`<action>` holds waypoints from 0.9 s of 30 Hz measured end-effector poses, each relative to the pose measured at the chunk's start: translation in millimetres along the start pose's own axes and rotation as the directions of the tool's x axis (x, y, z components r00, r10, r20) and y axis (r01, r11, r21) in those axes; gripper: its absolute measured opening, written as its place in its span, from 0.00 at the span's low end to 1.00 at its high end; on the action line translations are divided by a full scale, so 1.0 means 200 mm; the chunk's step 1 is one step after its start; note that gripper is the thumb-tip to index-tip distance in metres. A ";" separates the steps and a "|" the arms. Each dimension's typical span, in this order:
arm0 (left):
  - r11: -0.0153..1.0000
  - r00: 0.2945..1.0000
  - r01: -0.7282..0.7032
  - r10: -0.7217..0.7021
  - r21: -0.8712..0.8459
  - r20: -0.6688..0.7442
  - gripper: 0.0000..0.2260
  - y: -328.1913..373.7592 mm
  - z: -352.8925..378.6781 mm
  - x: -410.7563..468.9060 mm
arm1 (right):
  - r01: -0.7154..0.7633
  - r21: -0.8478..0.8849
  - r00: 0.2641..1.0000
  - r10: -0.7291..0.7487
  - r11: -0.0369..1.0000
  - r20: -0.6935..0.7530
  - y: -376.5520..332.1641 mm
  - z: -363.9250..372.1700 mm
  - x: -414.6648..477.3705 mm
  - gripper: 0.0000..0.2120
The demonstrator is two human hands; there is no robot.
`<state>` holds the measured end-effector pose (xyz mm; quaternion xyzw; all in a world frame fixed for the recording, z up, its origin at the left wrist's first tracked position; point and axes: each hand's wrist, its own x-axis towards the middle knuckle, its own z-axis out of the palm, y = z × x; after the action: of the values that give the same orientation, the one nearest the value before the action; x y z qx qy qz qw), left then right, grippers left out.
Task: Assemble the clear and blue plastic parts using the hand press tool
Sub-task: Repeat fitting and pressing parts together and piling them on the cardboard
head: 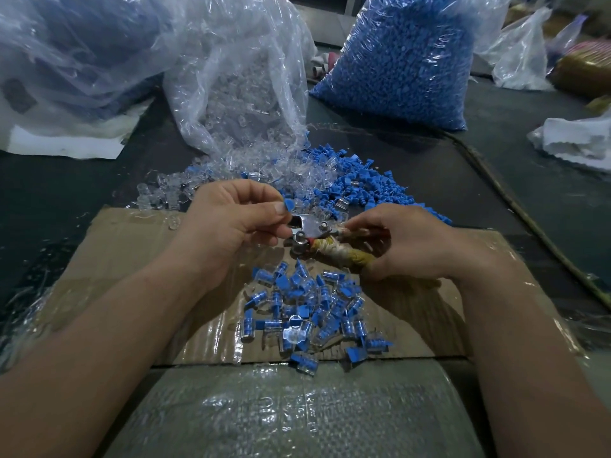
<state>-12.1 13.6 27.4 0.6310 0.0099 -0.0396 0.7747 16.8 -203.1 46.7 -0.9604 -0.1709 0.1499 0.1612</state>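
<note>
My left hand pinches a small blue plastic part between thumb and fingers, right at the metal jaws of the hand press tool. My right hand grips the tool's tape-wrapped handles. A pile of assembled clear-and-blue pieces lies on the cardboard below the tool. Loose clear parts and loose blue parts are heaped just beyond my hands.
An open bag of clear parts stands behind the heap, a full bag of blue parts to its right. A big plastic bag sits far left. A dark cable runs along the right. White packaging lies far right.
</note>
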 end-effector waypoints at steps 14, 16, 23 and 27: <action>0.999 0.999 -0.027 0.026 -0.019 -0.029 0.04 -0.01 0.00 0.01 | -0.115 -0.189 0.954 0.055 0.975 -0.296 -0.07 0.11 0.08 0.08; 0.998 0.997 -0.061 0.061 -0.013 -0.048 0.05 -0.01 0.00 0.01 | -0.076 -0.127 0.931 0.025 0.989 -0.364 -0.06 0.11 0.07 0.10; 0.988 0.983 -0.153 0.156 0.031 -0.097 0.06 -0.03 0.00 0.01 | 0.113 0.111 0.891 -0.051 0.987 -0.452 -0.11 0.13 0.04 0.10; 0.975 0.967 -0.215 0.221 0.063 -0.124 0.06 -0.03 0.00 0.01 | 0.133 0.089 0.904 -0.084 0.987 -0.419 -0.14 0.15 0.05 0.11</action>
<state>-10.0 12.5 20.8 0.6485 -0.0098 0.0869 0.7562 7.8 -167.1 27.1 -0.9483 -0.1772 -0.0563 0.2573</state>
